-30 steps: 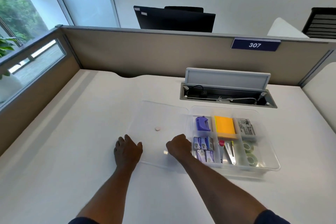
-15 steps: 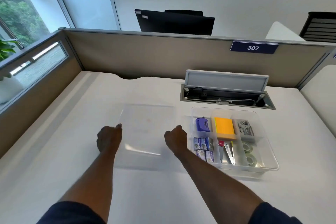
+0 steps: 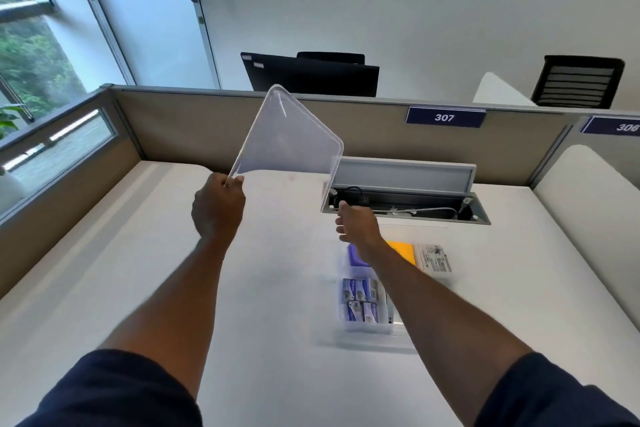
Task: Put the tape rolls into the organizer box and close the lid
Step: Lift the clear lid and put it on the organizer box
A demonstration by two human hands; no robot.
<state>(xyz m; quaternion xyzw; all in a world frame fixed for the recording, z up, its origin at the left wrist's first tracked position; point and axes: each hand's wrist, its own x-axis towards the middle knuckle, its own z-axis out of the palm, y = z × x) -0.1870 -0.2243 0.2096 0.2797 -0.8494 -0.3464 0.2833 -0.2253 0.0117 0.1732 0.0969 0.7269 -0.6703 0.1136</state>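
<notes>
Lid [image 3: 289, 139]: clear, up in the air over the desk and tilted steeply, its far corner reaching above the divider.
Left hand [image 3: 218, 206]: curled tight on the lid's near-left corner, pinching the edge.
Right hand [image 3: 356, 222]: fingers loosely spread at the lid's lower right corner; whether it grips or only touches the lid, I can't tell.
Box [image 3: 367, 288]: open on the desk, below and to the right of the lid, partly hidden under the right forearm and blurred.
Box contents: blue packets [image 3: 360, 300] in the near-left cell, a yellow pad [image 3: 403, 250] and a white label pack [image 3: 434, 258] at the back; the tape rolls are hidden from here.
Desk [image 3: 277, 288]: white, carrying the box.
Cable tray [image 3: 405, 199]: flap up, just beyond the right hand.
Divider [image 3: 207, 128]: beige, bearing a "307" sign [image 3: 445, 117].
</notes>
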